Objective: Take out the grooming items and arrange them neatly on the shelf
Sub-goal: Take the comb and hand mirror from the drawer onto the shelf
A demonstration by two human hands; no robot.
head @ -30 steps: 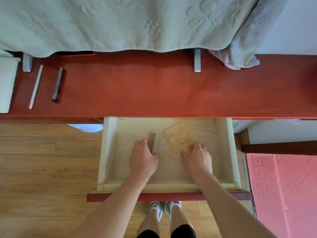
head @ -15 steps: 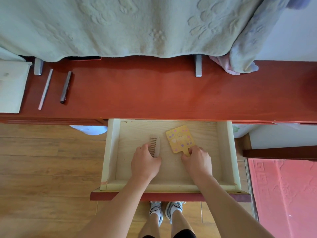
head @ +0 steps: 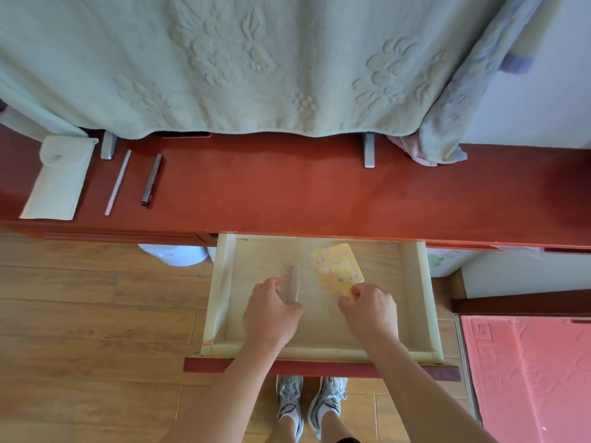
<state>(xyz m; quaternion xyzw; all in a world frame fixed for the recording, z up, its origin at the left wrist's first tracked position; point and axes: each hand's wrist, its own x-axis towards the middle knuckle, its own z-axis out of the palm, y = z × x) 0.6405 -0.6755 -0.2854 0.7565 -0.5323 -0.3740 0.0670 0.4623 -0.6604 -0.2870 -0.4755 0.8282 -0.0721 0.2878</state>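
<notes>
An open pale wooden drawer (head: 415,295) juts out below the red shelf (head: 287,193). Inside it, my left hand (head: 271,314) grips the near end of a beige comb (head: 291,282), which points away from me. My right hand (head: 371,311) pinches the handle of a yellow hand mirror (head: 335,266) with pink and purple spots. The mirror's handle is hidden under my fingers. On the shelf's left lie a pale green pouch (head: 59,177), a thin white stick (head: 117,182) and a dark pen-shaped item (head: 152,180).
A pale green embossed blanket (head: 224,65) hangs over the back of the shelf, with two grey metal brackets (head: 368,150) beneath it. Wooden floor lies to the left, a pink mat (head: 527,378) to the right. My shoes (head: 310,401) stand under the drawer front.
Both hands have closed on their items: the left on the comb, the right on the mirror's handle. The view has shifted slightly, showing more of the pouch at left.
</notes>
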